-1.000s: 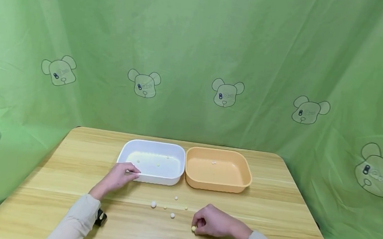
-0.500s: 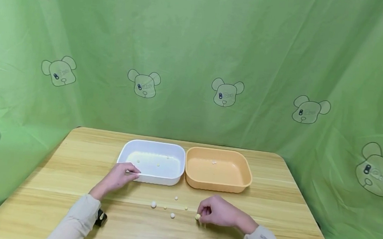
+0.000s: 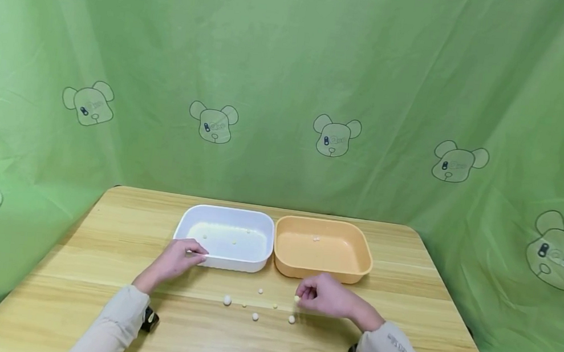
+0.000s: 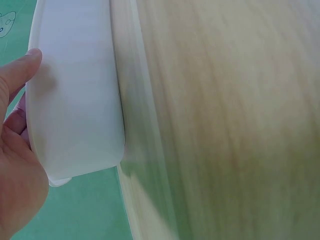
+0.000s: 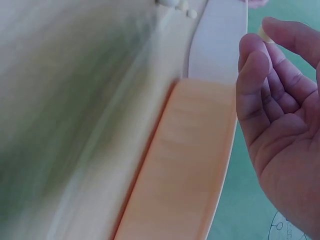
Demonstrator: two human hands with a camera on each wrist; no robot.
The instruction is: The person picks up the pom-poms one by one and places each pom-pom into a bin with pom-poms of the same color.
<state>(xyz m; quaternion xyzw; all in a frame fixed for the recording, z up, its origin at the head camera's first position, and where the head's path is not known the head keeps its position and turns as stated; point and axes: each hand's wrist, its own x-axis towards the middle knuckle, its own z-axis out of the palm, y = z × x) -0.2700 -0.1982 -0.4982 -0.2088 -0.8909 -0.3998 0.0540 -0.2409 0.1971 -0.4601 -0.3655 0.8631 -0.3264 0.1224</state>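
My left hand grips the near-left rim of a white plastic bin. In the left wrist view, its thumb lies against the bin's outer wall, with the fingers behind the rim. Between thumb and fingertips, my right hand pinches a small pale yellow ball, just in front of an orange plastic bin. Its other fingers are curled in the right wrist view, where the ball is partly hidden. Beneath that hand, a white ball rests on the table.
Other loose balls lie mid-table: a larger white ball, a white ball, a small white ball and tiny yellow balls. Both bins stand side by side with small balls inside. A green curtain hangs behind the wooden table.
My right hand has risen from the table and moved forward toward the orange bin, carrying the yellow ball. A white ball now shows below it. The left hand has stayed on the white bin.
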